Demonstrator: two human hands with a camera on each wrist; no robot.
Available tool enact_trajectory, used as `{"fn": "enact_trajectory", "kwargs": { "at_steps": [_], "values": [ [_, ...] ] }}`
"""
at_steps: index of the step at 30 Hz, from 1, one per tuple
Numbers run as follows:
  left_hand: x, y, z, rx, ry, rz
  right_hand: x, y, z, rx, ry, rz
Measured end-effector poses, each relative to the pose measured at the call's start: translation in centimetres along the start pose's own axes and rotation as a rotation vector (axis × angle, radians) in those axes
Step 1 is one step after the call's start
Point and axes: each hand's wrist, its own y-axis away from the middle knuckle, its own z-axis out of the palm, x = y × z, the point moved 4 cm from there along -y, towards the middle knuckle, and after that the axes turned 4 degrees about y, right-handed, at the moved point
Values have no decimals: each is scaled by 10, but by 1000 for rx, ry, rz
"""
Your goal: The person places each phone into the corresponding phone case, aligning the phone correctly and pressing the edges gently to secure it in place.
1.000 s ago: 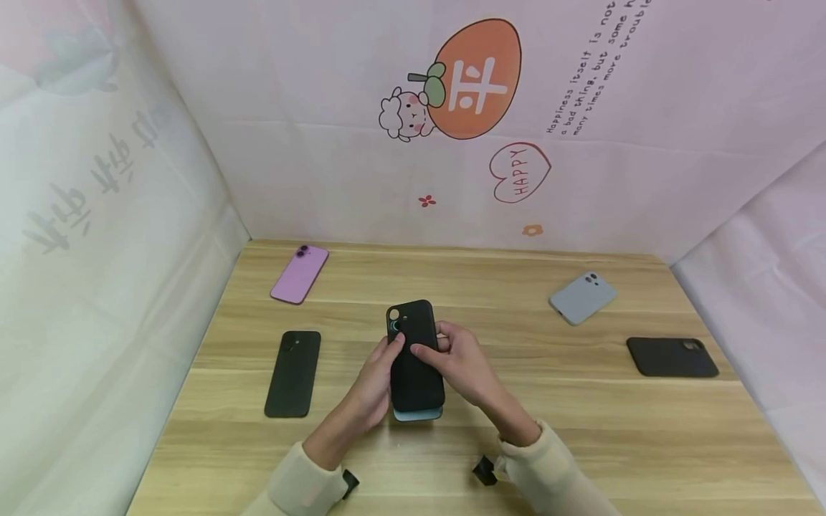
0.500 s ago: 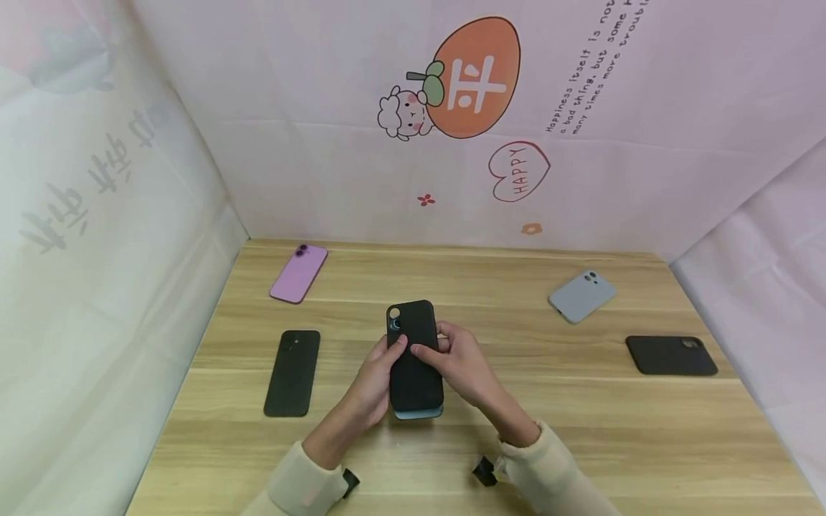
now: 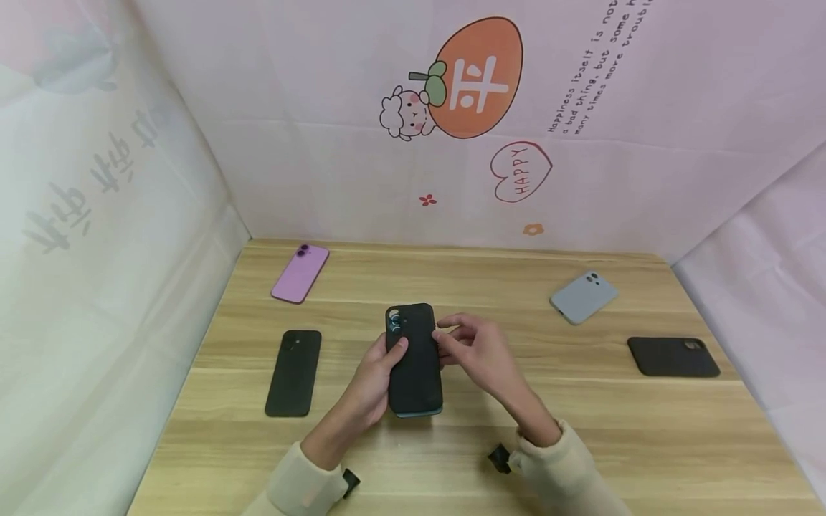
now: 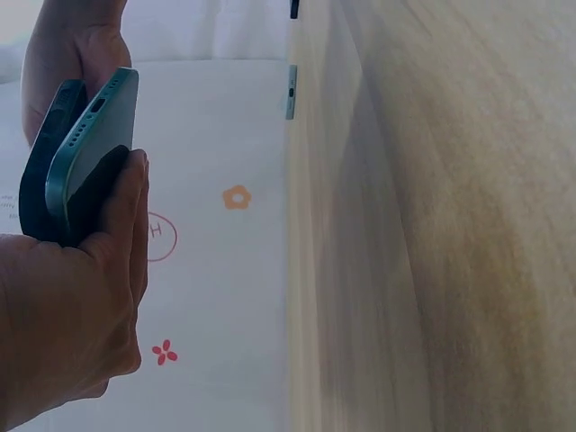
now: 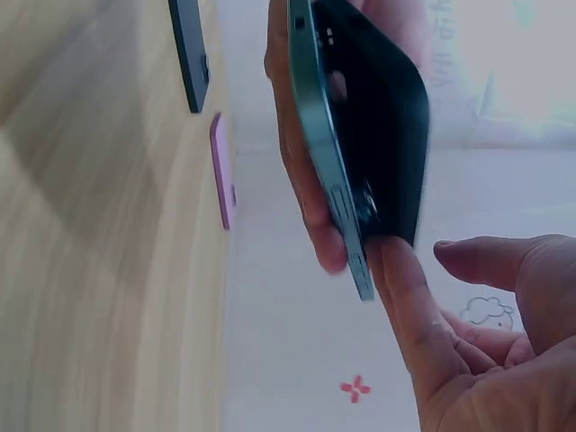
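A black phone case point(image 3: 416, 373) lies over the back of a light-blue phone point(image 3: 418, 413), whose lower edge peeks out beneath it. My left hand point(image 3: 373, 380) holds both, thumb on the case's back and fingers under the phone. From the right wrist view, a gap separates the phone point(image 5: 319, 135) and the case point(image 5: 391, 135) along the near side; lenses show inside. My right hand point(image 3: 480, 355) is at their upper right edge. One fingertip touches there, while its thumb point(image 5: 481, 261) stands apart from the case.
On the table point(image 3: 542, 416), a purple phone point(image 3: 300, 274) and a black phone point(image 3: 293, 373) lie at left. A pale blue-grey phone point(image 3: 584, 297) and another black case point(image 3: 673, 357) lie at right. A printed cloth wall point(image 3: 323, 143) rises behind.
My right hand has shifted right, its thumb leaving the case's back for the edge. Less blue shows below the case, and the lenses sit nearer its camera opening. The left hand keeps its hold.
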Motion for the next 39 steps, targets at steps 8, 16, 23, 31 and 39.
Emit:
{"fn": "enact_trajectory", "kwargs": {
  "at_steps": [8,16,23,31,39],
  "values": [
    [0,2,2,-53,-16,0,-1,-3,-17,65,131,-51],
    [-5,4,8,-117,-8,-43,3,-13,-25,1,140,-70],
    [-9,7,13,-160,-34,-58,10,-22,-20,-151,131,-26],
    [-11,8,18,-202,-43,-72,12,-27,-18,-201,91,-3],
    [-10,9,20,-222,-71,-86,10,-29,-16,-205,102,-46]
  ]
}}
